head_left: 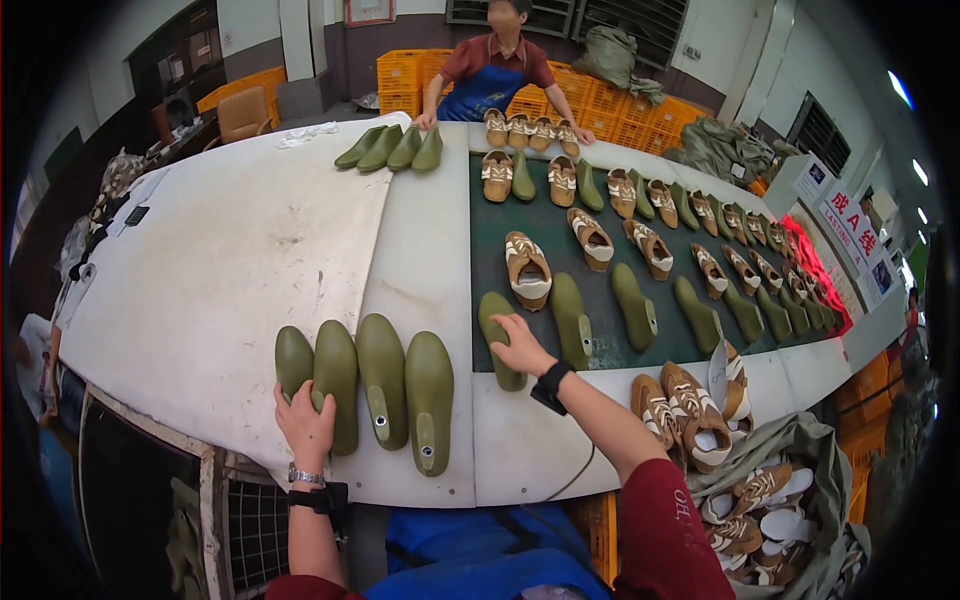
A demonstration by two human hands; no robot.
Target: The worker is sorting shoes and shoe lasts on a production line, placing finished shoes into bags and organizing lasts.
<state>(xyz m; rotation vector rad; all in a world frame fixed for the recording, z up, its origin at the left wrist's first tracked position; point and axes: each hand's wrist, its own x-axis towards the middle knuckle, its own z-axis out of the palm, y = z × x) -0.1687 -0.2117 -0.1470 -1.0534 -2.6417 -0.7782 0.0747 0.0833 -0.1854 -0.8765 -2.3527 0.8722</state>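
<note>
The left hand (303,422) rests loosely on a green shoe form (336,382) on the tabletop (230,260). The right hand (520,345) curls its fingers (503,326) onto another form (499,338) on the dark belt (600,270); it's best gripped mid-body and laid square.

Left hand (305,425) on 1 of 4 green shoe lasts (384,385); right hand (522,347) on belt last (500,338).

Smooth, faintly glossy olive plastic shoe lasts (383,390) on a matt, scuffed off-white table top (230,270); dark-green matt belt (600,290).
</note>
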